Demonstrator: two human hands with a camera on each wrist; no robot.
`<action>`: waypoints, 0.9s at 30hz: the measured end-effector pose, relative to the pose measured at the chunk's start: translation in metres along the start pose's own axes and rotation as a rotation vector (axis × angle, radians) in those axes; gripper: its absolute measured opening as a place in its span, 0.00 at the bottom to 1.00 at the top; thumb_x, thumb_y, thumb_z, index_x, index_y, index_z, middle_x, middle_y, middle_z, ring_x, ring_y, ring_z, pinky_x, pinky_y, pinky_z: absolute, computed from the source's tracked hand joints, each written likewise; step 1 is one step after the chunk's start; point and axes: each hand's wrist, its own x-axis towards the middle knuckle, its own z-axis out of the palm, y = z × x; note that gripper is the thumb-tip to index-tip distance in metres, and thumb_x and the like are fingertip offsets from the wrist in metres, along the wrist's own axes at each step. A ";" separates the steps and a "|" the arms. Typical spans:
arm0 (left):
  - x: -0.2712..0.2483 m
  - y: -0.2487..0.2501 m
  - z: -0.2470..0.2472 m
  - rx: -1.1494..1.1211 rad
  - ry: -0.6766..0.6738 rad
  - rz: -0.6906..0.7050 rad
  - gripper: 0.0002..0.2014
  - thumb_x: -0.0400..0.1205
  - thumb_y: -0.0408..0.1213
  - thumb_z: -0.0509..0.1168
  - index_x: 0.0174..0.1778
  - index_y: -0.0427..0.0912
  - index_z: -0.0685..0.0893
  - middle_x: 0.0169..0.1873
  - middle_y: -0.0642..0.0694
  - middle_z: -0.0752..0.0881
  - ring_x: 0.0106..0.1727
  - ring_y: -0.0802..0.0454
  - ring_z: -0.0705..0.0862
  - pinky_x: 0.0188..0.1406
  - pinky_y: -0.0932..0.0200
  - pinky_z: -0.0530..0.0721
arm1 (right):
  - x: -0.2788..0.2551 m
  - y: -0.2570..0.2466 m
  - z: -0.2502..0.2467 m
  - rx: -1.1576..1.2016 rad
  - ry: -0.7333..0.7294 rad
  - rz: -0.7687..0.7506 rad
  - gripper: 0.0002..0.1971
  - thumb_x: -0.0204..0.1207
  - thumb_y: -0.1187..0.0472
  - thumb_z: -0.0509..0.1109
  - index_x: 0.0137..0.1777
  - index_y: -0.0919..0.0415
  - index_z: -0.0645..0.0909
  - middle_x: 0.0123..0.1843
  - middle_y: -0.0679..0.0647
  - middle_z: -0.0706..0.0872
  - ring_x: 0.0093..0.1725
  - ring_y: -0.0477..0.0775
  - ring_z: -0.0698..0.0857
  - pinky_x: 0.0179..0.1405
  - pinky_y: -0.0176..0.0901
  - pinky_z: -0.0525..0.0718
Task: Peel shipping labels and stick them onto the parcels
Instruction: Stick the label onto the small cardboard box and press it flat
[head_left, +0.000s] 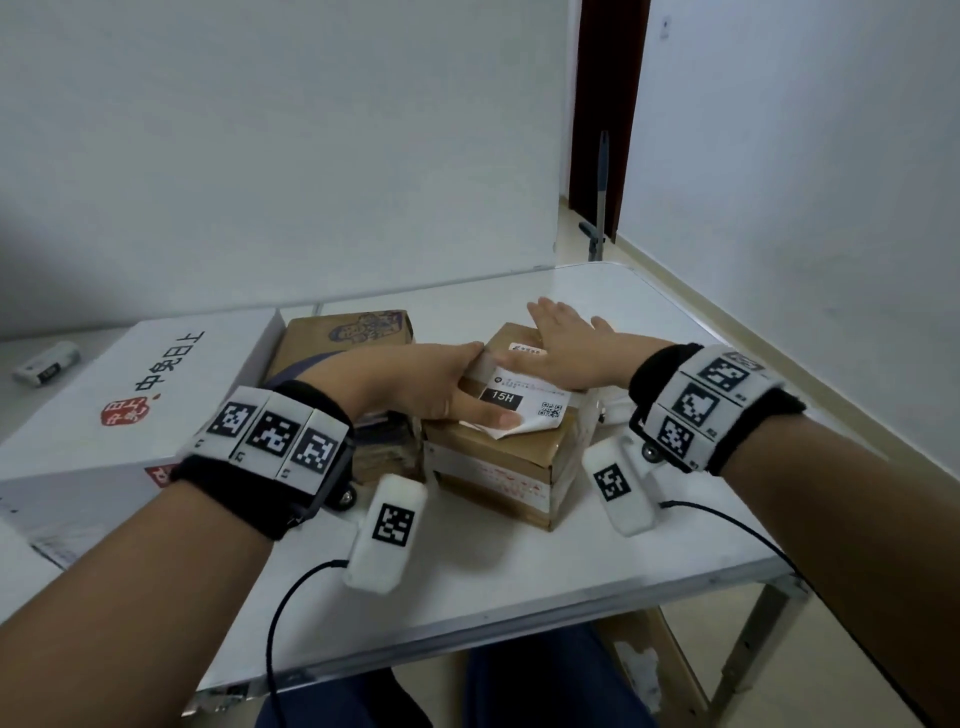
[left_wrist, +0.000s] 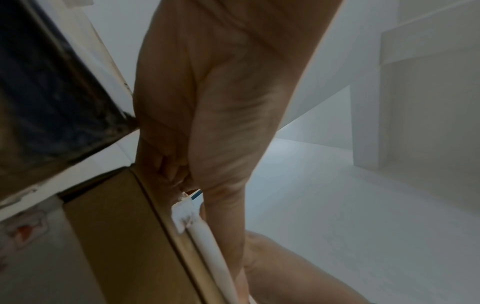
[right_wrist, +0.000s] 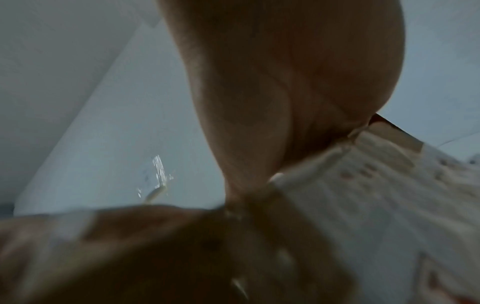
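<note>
A brown cardboard parcel (head_left: 498, 462) stands in the middle of the white table (head_left: 519, 571). On its top lies a white shipping label (head_left: 530, 402) with a black "15H" box and a QR code. My left hand (head_left: 415, 384) rests on the label's left side, thumb pressing the near corner and index finger stretched along the far corner. My right hand (head_left: 563, 338) lies flat, fingers straight, pressing the label's far right part. The label's near right corner curls up over the parcel's edge. The left wrist view shows the parcel (left_wrist: 116, 226) and the label's edge (left_wrist: 205, 236) under the thumb.
A large white box (head_left: 156, 395) with a red logo lies at the left. Behind the parcel sits a printed brown carton (head_left: 353, 332), with a dark stack (head_left: 389, 452) beneath my left wrist. A small white object (head_left: 47, 364) lies far left. The table edge runs close on the right.
</note>
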 end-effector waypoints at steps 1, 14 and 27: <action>0.000 0.000 0.000 -0.003 -0.005 0.011 0.40 0.72 0.65 0.68 0.77 0.50 0.65 0.69 0.53 0.77 0.61 0.53 0.76 0.57 0.59 0.70 | 0.002 0.000 0.002 -0.024 -0.020 0.014 0.49 0.75 0.27 0.50 0.86 0.59 0.40 0.88 0.54 0.41 0.86 0.53 0.42 0.84 0.62 0.44; -0.002 0.000 0.003 -0.012 -0.008 0.004 0.42 0.69 0.68 0.68 0.75 0.50 0.66 0.64 0.55 0.79 0.59 0.52 0.78 0.58 0.57 0.73 | 0.021 0.007 0.002 -0.052 -0.057 0.081 0.42 0.80 0.31 0.44 0.85 0.61 0.50 0.87 0.54 0.53 0.86 0.55 0.53 0.81 0.66 0.54; -0.005 0.006 0.002 0.040 -0.010 -0.028 0.46 0.72 0.68 0.64 0.81 0.47 0.60 0.75 0.49 0.73 0.67 0.49 0.75 0.63 0.57 0.69 | 0.017 0.015 0.004 -0.092 -0.031 0.117 0.26 0.88 0.51 0.40 0.83 0.60 0.57 0.84 0.55 0.60 0.84 0.57 0.57 0.79 0.67 0.55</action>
